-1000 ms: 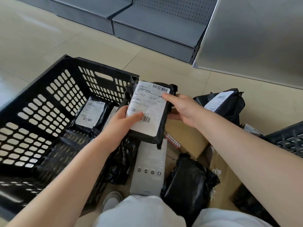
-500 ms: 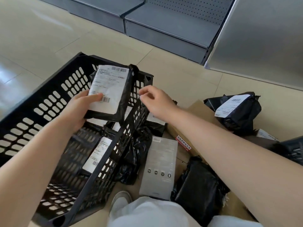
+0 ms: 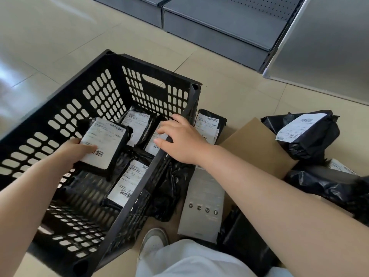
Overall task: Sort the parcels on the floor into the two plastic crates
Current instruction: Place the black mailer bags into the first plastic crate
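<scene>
A black perforated plastic crate [image 3: 93, 92] stands on the floor at the left, with several labelled black parcels lying inside. My left hand [image 3: 73, 150] holds one more black parcel with a white label [image 3: 103, 145] inside the crate, above the others. My right hand [image 3: 179, 140] rests with relaxed fingers on the crate's right rim, holding nothing. Outside the crate lie a labelled black parcel [image 3: 209, 126], a grey flat box [image 3: 201, 204], a brown cardboard parcel [image 3: 255, 144] and a bulky black bag parcel [image 3: 305, 132]. The second crate is not visible.
Grey metal shelving bases [image 3: 215, 27] run along the back, and a grey panel [image 3: 329, 43] stands at the right. Tan floor tiles [image 3: 50, 37] lie open to the left. My white shoe [image 3: 153, 240] and trouser leg sit below the crate.
My left hand has carried the labelled black parcel from above the pile down into the crate. My right hand let go of it and came to rest on the crate's rim.
</scene>
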Available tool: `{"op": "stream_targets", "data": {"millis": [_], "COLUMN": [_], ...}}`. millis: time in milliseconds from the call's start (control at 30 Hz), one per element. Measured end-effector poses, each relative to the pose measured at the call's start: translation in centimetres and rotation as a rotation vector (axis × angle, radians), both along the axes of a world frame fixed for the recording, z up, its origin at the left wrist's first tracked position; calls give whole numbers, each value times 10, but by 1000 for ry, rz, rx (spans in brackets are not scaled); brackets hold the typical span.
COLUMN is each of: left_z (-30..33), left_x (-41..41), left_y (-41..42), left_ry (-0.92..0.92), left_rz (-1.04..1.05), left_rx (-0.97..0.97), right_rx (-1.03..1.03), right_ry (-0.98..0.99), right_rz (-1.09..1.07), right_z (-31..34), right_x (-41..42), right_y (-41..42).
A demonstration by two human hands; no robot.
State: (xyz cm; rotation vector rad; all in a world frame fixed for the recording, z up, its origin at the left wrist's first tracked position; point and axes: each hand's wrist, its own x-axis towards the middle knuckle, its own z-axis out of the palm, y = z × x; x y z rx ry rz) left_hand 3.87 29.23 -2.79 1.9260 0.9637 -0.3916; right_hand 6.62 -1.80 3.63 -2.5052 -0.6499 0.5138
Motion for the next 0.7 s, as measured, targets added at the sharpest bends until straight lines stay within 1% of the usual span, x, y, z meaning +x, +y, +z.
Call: {"op": "stream_targets", "data": {"millis": [67, 133, 233, 367, 500, 567, 600, 667, 700], "left_z": [-10, -20, -30, -53, -74, -83, -88, -91, -95], "left_x": [-2, -5, -10, -14, -18, -18, -18, -17, -16], "left_y": [15, 25, 28, 36, 37, 34, 33, 29, 29], "left_ry": [46, 130, 223, 277, 317, 320, 331, 385, 385], "left_rz": [-7, -34, -81, -112, -164, -207, -243, -381, -438], "left_rx": [35, 43, 26, 20, 72, 129, 204, 469, 567], "right_rx": [-28, -34, -38, -64, -59, -58, -59, -68, -75], "right_ry": [-25, -52, -86, -115, -132, -138, -137, -131, -130], "right_rz": [8, -19, -72, -100, -115, -122, -124, -124, -121], "right_z": [-2, -5, -9, -13, -16, -16, -16, -16, -16], "right_x": [-2, -5, -9, -12, -13, -14, -14, -15, -15], "right_y": [1, 5, 12, 17, 19, 19, 19, 19, 19]}}
